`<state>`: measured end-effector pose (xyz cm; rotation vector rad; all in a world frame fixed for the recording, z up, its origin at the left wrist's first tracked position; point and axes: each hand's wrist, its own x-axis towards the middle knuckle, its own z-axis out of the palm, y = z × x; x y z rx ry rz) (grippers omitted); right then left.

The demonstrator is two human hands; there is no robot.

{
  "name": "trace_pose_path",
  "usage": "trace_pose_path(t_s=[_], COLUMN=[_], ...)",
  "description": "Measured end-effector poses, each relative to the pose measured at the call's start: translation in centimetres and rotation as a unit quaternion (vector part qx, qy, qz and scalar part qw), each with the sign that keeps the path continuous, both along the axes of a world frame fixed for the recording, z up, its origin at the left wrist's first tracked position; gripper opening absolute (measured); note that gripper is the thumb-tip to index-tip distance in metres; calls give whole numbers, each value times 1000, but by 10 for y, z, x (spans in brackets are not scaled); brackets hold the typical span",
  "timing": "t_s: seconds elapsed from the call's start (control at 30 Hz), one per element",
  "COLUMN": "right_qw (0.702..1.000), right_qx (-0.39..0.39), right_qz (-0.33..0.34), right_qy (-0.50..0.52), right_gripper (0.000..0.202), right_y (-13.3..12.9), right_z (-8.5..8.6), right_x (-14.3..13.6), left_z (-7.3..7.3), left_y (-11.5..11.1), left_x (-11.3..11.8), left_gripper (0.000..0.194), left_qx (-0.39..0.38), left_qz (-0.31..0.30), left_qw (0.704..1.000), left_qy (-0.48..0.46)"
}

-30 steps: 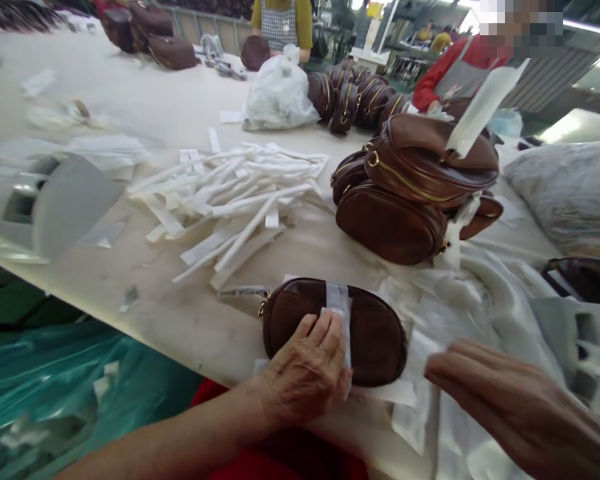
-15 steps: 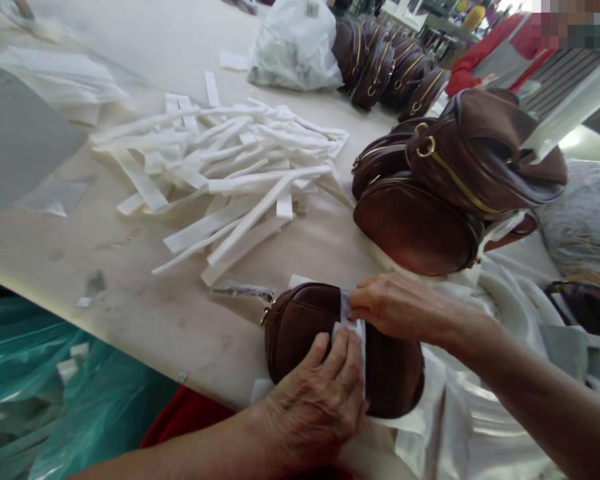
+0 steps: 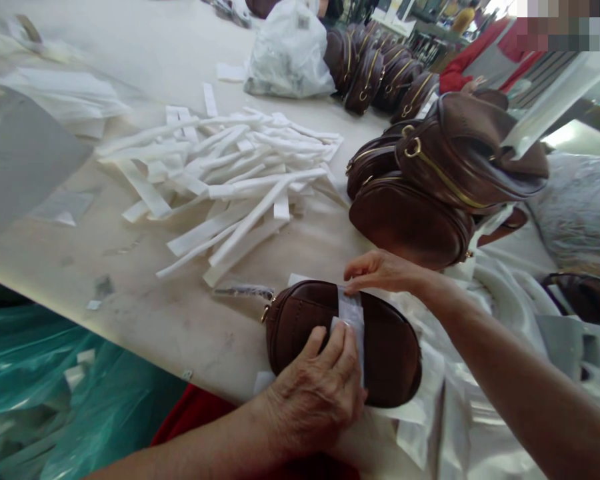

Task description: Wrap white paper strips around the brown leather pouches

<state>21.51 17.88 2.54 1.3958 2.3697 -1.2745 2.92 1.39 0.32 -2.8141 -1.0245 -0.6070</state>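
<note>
left hand (image 3: 325,380) palm down, fingers bent, fingertips pressing translucent whitish strip (image 3: 351,307) across dark brown oval leather bag (image 3: 390,353); whether gripping, cannot tell. right hand (image 3: 380,272) angled in, fingertips at strip's far end; pinch unclear. bag on pale counter (image 3: 135,287), near edge. beyond: tangled white flat strips (image 3: 240,177), person in red sleeves (image 3: 485,63).

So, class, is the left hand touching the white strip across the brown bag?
Touching. The head view shows the left hand lying on the white strip and covering part of it.
</note>
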Motion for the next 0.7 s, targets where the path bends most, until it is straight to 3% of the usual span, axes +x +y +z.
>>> trace_pose_path(t_s=[0.13, 0.3, 0.37, 0.47, 0.53, 0.6, 0.63, 0.7], right_qw=[974, 916, 864, 747, 670, 622, 617, 643], right_qx=[176, 313, 380, 453, 443, 389, 354, 299], right_qz=[-127, -249, -330, -476, -574, -654, -679, -693], right_qy=[60, 35, -5, -99, -160, -185, -178, -133], right_gripper=[30, 22, 20, 25, 32, 38, 40, 41], right_y=[-34, -125, -166, -222, -252, -274, -282, -289], right_z=[5, 26, 34, 41, 42, 40, 37, 31], right_x=[23, 72, 100, 148, 180, 208, 218, 232], left_z=[-1, -4, -3, -3, -4, -6, -6, -6], left_y=[-1, -3, -3, 0, 5, 9, 11, 11], left_x=[0, 2, 3, 3, 2, 2, 2, 2], left_gripper=[43, 40, 38, 33, 30, 29, 28, 26], left_qx=[3, 8, 13, 33, 73, 110, 120, 121], left_qz=[13, 15, 19, 12, -23, -47, -52, -51], left_qw=[1000, 999, 998, 997, 995, 991, 990, 989], left_qy=[-4, -38, -65, -74, -57, -55, -58, -67])
